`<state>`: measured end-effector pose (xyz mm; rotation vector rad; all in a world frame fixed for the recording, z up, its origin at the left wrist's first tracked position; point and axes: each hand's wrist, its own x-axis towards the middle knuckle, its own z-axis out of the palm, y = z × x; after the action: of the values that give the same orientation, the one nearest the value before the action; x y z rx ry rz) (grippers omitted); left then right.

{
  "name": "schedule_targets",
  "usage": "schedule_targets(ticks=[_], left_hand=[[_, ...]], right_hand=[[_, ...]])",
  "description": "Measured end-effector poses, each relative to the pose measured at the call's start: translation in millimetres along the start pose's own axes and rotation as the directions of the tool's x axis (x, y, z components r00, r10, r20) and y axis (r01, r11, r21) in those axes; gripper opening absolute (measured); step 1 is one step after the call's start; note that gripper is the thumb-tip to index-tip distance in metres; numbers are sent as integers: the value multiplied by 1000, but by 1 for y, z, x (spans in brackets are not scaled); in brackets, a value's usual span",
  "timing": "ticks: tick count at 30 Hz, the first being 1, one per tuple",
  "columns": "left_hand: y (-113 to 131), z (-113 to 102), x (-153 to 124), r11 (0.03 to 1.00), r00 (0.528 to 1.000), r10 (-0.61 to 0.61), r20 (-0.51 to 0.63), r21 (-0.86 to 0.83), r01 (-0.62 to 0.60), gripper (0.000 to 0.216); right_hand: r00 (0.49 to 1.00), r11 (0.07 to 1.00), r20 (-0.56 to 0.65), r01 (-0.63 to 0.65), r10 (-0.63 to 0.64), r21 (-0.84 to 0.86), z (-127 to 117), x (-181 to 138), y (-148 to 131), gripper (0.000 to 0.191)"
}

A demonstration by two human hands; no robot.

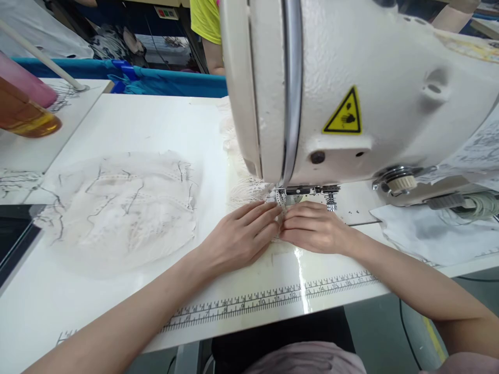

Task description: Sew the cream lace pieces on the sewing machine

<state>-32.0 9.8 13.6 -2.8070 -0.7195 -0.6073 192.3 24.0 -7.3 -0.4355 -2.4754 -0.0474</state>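
My right hand [315, 227] pinches the near end of a narrow strip of white lace [280, 198] just in front of the sewing machine's [312, 62] presser foot area. From the other side my left hand [247, 228] meets it, fingers together and curled down on the same lace. The two hands' fingertips almost touch, and they cover part of the strip. Sheer white fabric with fringed threads [249, 191] spreads on the table behind my left fingers. The needle is hidden by the machine head and the lace.
A sheer whitish fabric piece [132, 208] with dark loose threads lies at left. A printed ruler [241, 306] runs along the table's front edge. White cloth [429, 234] lies at right. Bottles [27, 111] stand far left. A person in a yellow shirt [206, 21] is behind.
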Motion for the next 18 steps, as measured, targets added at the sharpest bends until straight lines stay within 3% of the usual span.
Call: schedule_targets(ticks=[3,6,18], left_hand=[[-1,6,-3,993,993,-106,49,-39,108,35],[-2,8,-5,990,988,-140,60,-21,142,48],[-12,6,-4,996,992,-81,97,-27,84,46]], right_hand=[[999,999,33,-16,17,-32,-1,2,-2,13],[998,999,49,-43,44,-24,-2,5,-5,14],[1000,1000,27,12,-12,-22,7,9,-7,13]])
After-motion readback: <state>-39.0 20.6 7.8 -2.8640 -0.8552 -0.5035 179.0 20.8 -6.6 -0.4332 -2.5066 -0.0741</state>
